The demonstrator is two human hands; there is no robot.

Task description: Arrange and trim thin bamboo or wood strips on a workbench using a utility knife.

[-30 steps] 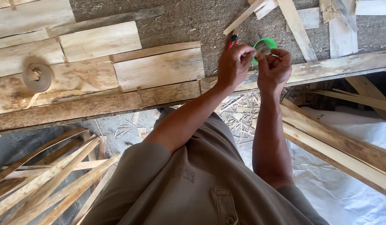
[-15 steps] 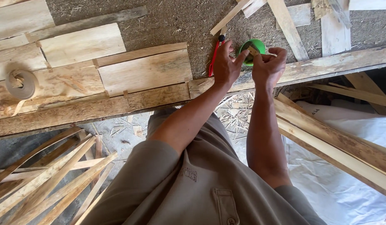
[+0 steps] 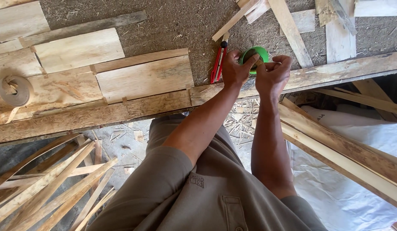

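Both my hands meet over a long wooden beam [image 3: 335,70] at the upper middle. Between them is a small round green object [image 3: 260,53], like a roll or a lid. My left hand [image 3: 235,72] pinches its near edge with fingers over its dark centre. My right hand [image 3: 273,73] grips it from the right side. A red utility knife [image 3: 217,65] lies on the gritty surface just left of my left hand, touching or nearly touching it. What sits inside the green ring is hidden by my fingers.
Flat wooden boards [image 3: 143,79] lie joined at the left, with a brown tape roll [image 3: 14,90] on them. Thin wooden strips [image 3: 48,184] are heaped at the lower left, loose slats [image 3: 288,21] at the top, and white sheeting [image 3: 348,188] at the lower right.
My hands and the green object have stayed together while the view shifted. The red knife, earlier up by my left fingers, now lies beside that hand.
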